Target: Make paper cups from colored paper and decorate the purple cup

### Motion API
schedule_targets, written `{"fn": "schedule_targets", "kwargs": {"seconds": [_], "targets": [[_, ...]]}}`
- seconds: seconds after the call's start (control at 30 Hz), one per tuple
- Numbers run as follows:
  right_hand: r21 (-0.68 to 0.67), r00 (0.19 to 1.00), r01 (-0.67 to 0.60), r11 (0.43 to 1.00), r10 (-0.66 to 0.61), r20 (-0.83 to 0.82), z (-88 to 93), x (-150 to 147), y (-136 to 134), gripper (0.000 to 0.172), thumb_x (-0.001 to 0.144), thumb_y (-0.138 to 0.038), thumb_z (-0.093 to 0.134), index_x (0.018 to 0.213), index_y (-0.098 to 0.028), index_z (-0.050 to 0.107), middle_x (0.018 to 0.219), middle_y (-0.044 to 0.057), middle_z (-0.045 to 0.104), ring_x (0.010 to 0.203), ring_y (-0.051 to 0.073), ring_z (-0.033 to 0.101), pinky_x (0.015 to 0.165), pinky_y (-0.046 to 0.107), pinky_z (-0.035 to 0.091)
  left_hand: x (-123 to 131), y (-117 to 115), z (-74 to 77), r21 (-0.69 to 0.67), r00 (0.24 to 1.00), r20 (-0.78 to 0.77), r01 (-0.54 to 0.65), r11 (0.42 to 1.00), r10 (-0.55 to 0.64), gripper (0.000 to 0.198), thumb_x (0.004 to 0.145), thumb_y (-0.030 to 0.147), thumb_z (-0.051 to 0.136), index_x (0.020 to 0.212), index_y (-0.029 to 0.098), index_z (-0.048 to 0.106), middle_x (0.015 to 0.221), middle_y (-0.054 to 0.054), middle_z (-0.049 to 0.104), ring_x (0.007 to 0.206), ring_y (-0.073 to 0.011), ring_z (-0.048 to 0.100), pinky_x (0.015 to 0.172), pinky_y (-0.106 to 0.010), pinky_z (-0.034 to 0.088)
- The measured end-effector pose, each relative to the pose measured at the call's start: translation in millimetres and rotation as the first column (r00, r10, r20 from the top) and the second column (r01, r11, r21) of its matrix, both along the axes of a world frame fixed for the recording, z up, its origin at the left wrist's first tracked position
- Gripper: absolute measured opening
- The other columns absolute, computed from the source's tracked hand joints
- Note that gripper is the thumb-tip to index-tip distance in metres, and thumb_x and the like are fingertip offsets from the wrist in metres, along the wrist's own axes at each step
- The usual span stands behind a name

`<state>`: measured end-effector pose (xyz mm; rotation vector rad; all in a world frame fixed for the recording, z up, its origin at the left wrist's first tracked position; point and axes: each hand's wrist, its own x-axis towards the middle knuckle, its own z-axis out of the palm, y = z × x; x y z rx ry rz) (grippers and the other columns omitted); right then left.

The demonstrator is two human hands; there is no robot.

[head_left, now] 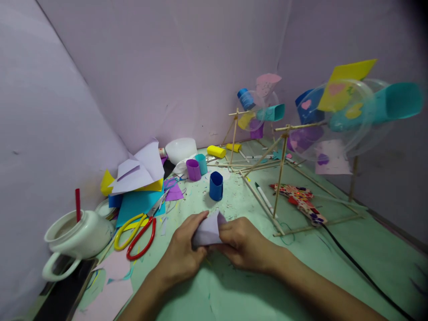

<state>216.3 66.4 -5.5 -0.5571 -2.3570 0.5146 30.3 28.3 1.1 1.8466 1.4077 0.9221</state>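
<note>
My left hand (182, 254) and my right hand (247, 245) meet over the green table (234, 290), both closed on a small lilac paper piece (209, 229) curled between their fingers. A blue paper tube (216, 185) stands upright just beyond the hands. A purple tube (193, 170) and a teal tube (201, 163) stand further back. Scissors with yellow and red handles (138, 229) lie to the left of my left hand.
A white jug (75, 240) with a red stick stands at the left edge. Loose coloured paper sheets (138, 187) pile behind the scissors. Two stick-frame pinwheels (337, 111) rise at the right, with a patterned glue gun (301, 200) and black cord beneath.
</note>
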Motion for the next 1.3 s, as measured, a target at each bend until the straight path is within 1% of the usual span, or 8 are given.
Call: {"fn": "schedule_targets", "kwargs": {"seconds": [0.27,0.4,0.57,0.77,0.9,1.03,1.17,1.3], "targets": [[-0.019,0.992,0.04,0.999,-0.042,-0.12,4.9,4,2,0.02,0.081,-0.014,0.056,0.097,-0.021,0.065,0.097,0.005,0.074,0.082,0.018,0.069,0.069,0.026,0.052,7,2,1.1,-0.113,0.985,0.173,0.028,0.993,-0.008,0.037,0.072,0.014,0.062,0.108,0.018,0.063,0.11,-0.008,0.069,0.099,-0.0249,0.063,0.088,-0.035,0.047],[-0.012,0.961,0.074,0.997,-0.075,-0.266,5.2,5,0,0.021,0.08,-0.018,0.063,0.101,-0.02,0.065,0.093,0.007,0.073,0.08,0.019,0.069,0.07,0.028,0.054,9,2,0.2,-0.147,0.96,0.273,-0.027,0.989,0.067,0.032,0.069,0.015,0.065,0.101,0.018,0.066,0.099,-0.004,0.072,0.093,-0.0235,0.064,0.085,-0.033,0.048],[-0.139,0.897,0.202,0.969,-0.24,-0.372,12.9,5,-3,0.05,0.072,-0.035,0.073,0.117,-0.019,0.057,0.108,0.01,0.06,0.058,0.01,0.055,0.055,0.025,0.05,9,3,-0.7,-0.176,0.941,0.316,-0.065,0.982,0.119,0.034,0.066,0.02,0.072,0.099,0.017,0.066,0.093,-0.003,0.072,0.086,-0.0224,0.064,0.078,-0.031,0.05],[-0.11,0.954,0.158,0.981,-0.18,-0.24,12.3,2,0,0.049,0.066,-0.039,0.078,0.108,-0.019,0.065,0.101,0.01,0.065,0.086,0.022,0.063,0.075,0.035,0.052,10,1,-3.3,-0.187,0.952,0.304,0.038,0.982,0.021,0.035,0.068,0.021,0.071,0.102,0.016,0.066,0.1,-0.006,0.071,0.091,-0.0244,0.063,0.082,-0.033,0.05],[-0.096,0.956,0.15,0.984,-0.169,-0.241,8.4,1,0,0.02,0.072,-0.021,0.071,0.092,-0.02,0.071,0.084,0.005,0.07,0.078,0.02,0.064,0.071,0.032,0.051,10,0,-3.1,-0.162,0.97,0.239,0.087,0.983,-0.046,0.034,0.077,0.025,0.064,0.11,0.017,0.064,0.109,-0.007,0.069,0.095,-0.0245,0.063,0.084,-0.033,0.049],[-0.186,0.927,0.157,0.97,-0.21,-0.311,10.4,2,0,0.03,0.072,-0.028,0.074,0.099,-0.017,0.069,0.088,0.008,0.07,0.077,0.02,0.062,0.072,0.034,0.051,9,3,-3.1,-0.182,0.963,0.266,0.014,0.983,0.035,0.035,0.073,0.027,0.07,0.106,0.018,0.065,0.102,-0.006,0.071,0.094,-0.0249,0.064,0.083,-0.033,0.049],[-0.581,0.877,0.088,0.809,-0.339,-0.34,16.8,0,2,0.071,0.063,-0.031,0.078,0.127,-0.015,0.051,0.117,0.012,0.06,0.079,0.016,0.059,0.074,0.033,0.054,6,8,-9.3,-0.3,0.811,0.548,-0.041,0.953,0.207,0.049,0.06,0.039,0.079,0.1,0.014,0.066,0.09,-0.009,0.073,0.086,-0.0269,0.066,0.076,-0.034,0.051],[-0.752,0.878,0.055,0.657,-0.39,-0.276,13.8,-6,3,0.064,0.063,-0.029,0.073,0.122,-0.015,0.052,0.118,0.012,0.06,0.086,0.018,0.058,0.083,0.038,0.052,3,13,-14.6,-0.344,0.695,0.635,-0.134,0.929,0.336,0.058,0.056,0.05,0.078,0.098,0.012,0.063,0.098,-0.015,0.072,0.092,-0.0297,0.067,0.078,-0.037,0.052]]}}
